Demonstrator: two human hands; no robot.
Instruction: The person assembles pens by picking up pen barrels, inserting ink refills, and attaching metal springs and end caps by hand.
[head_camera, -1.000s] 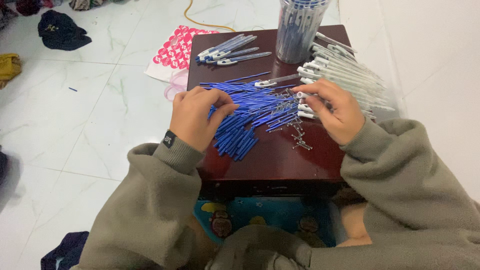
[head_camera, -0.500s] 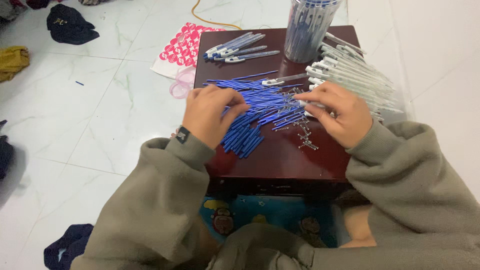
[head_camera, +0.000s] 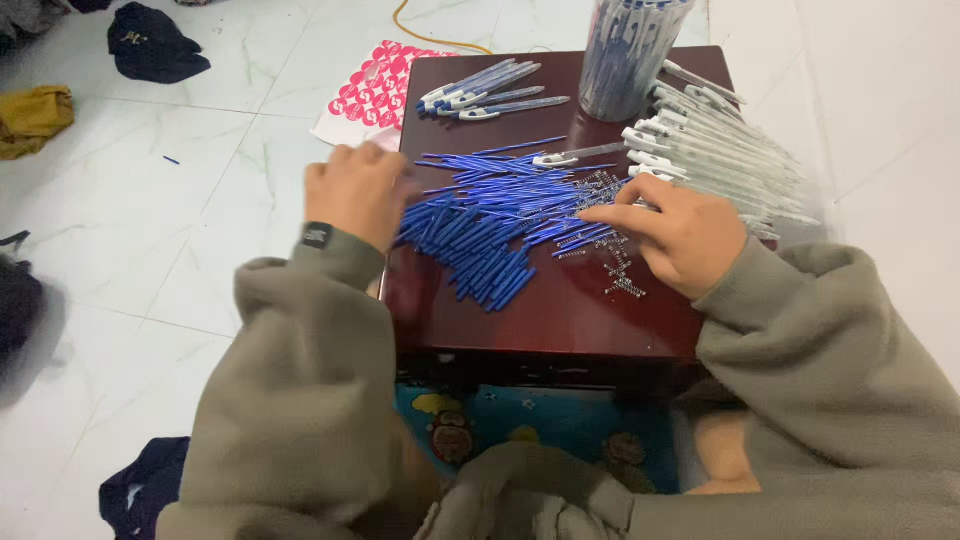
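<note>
Where the blue pen refills (head_camera: 490, 225) lie heaped across the middle of the dark red worktop (head_camera: 560, 310), I see my left hand (head_camera: 362, 192) at the heap's left edge, blurred, so I cannot tell its grip. My right hand (head_camera: 680, 232) rests half curled, fingertips touching small metal springs (head_camera: 612, 245). Clear pen barrels (head_camera: 715, 150) lie beyond it, beside a tall clear container (head_camera: 628, 50) of pens.

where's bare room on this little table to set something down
The near strip of the table is bare, between the blue refill pile and the front edge, left of the right hand. A smaller patch lies behind the pile, by the jar. The middle and right are crowded with springs and clear barrels.
</note>
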